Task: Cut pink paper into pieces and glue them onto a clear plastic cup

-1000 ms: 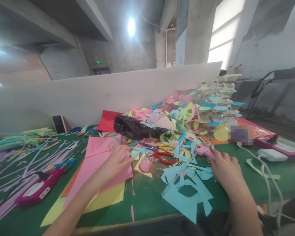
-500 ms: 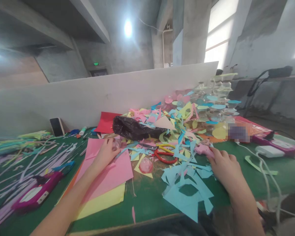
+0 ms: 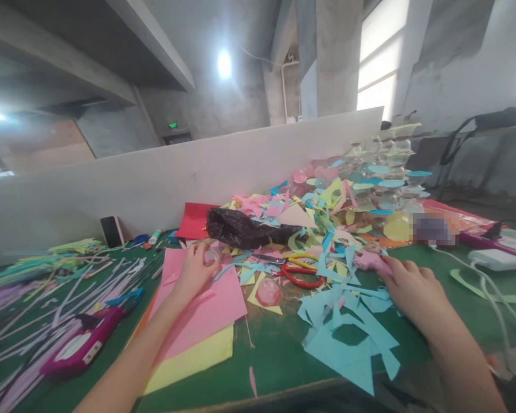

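Note:
My left hand [image 3: 196, 268] is above the pink paper sheets [image 3: 217, 307], its fingers closed around a clear plastic dome [image 3: 211, 256]. My right hand [image 3: 415, 289] grips a pink tool [image 3: 372, 265] whose exact kind I cannot make out. The tool's far end points left, toward the paper scraps. Between my hands lie scissors [image 3: 303, 282] with red and yellow handles. Just in front of them, a reddish clear dome [image 3: 268, 292] rests on a yellow paper piece. Blue paper offcuts [image 3: 341, 353] are spread below the pink tool.
A black plastic bag [image 3: 241, 226] and a heap of coloured scraps lie behind. Stacked clear domes [image 3: 387, 166] stand at the back right. On the left are thin strips [image 3: 107, 281], a magenta power strip [image 3: 83, 344] and a phone [image 3: 112, 231]. White cables [image 3: 484, 292] run at the right.
The camera has turned slightly left, so the whole scene sits further right. Both hands keep their holds, with little visible movement relative to the table.

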